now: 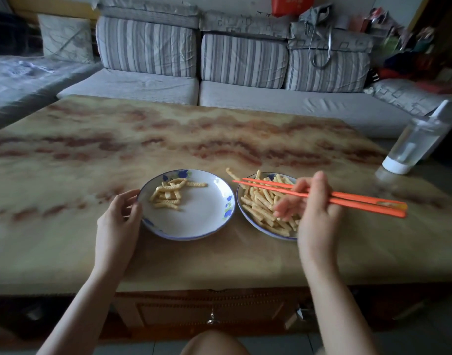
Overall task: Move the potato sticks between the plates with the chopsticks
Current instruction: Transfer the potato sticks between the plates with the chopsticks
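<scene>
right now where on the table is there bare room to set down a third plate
The far half of the table, from the plates to the sofa, is bare; so is the stretch left of the left hand on the left plate. Crowded: the plates nearly touch, and chopsticks in the right hand span the right plate.

A lived-in home sitting room: a long grey sofa point(245, 103) with striped back cushions point(148, 47) runs along the wall, a loose pillow point(66, 37) lies at its left end, and bags and clutter point(412, 55) pile up at the right. In front stands a low marbled bench point(168, 139) with a wooden drawer point(212, 311) beneath, carrying blue-flowered plates point(207, 211) and a clear water bottle point(414, 142), over a tiled floor point(409, 342)
</scene>
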A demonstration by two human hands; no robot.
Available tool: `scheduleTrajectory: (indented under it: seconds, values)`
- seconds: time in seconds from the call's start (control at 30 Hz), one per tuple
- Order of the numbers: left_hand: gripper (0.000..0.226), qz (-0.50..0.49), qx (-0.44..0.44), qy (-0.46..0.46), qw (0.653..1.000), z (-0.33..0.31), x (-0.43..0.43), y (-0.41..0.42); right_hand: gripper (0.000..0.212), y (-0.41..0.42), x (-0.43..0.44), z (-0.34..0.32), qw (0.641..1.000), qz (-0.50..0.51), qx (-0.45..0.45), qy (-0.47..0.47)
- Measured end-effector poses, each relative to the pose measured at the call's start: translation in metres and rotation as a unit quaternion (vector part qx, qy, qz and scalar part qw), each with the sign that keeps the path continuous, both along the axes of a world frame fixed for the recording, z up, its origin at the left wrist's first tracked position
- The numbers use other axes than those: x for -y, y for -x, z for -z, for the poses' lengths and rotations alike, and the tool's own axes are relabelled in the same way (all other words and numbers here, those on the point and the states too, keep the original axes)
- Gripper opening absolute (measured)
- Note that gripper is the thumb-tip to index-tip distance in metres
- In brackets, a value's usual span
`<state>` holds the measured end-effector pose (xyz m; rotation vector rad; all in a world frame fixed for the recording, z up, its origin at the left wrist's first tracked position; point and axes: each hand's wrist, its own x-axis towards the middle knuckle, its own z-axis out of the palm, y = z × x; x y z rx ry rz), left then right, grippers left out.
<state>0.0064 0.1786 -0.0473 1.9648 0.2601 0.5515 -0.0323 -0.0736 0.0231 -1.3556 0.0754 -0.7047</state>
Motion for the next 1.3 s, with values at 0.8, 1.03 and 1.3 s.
scheduleTrajectory:
  seconds: [0.8, 1.03, 1.3]
  values:
    - [0.03, 0.0, 0.007, -0.004, 1.0, 0.0, 0.001, 0.0, 0.043, 0.003, 0.013, -0.001, 1.0, -0.008, 0.009, 0.014]
    - [0.029, 0.001, 0.005, 0.001, 1.0, 0.001, 0.0, 0.0, 0.038, -0.005, -0.044, 0.025, 0.975, -0.192, -0.015, 0.109]
    - [0.029, -0.006, 0.002, -0.005, 1.0, 0.001, -0.001, -0.001, 0.035, -0.011, -0.062, 0.031, 0.967, -0.226, -0.038, 0.109]
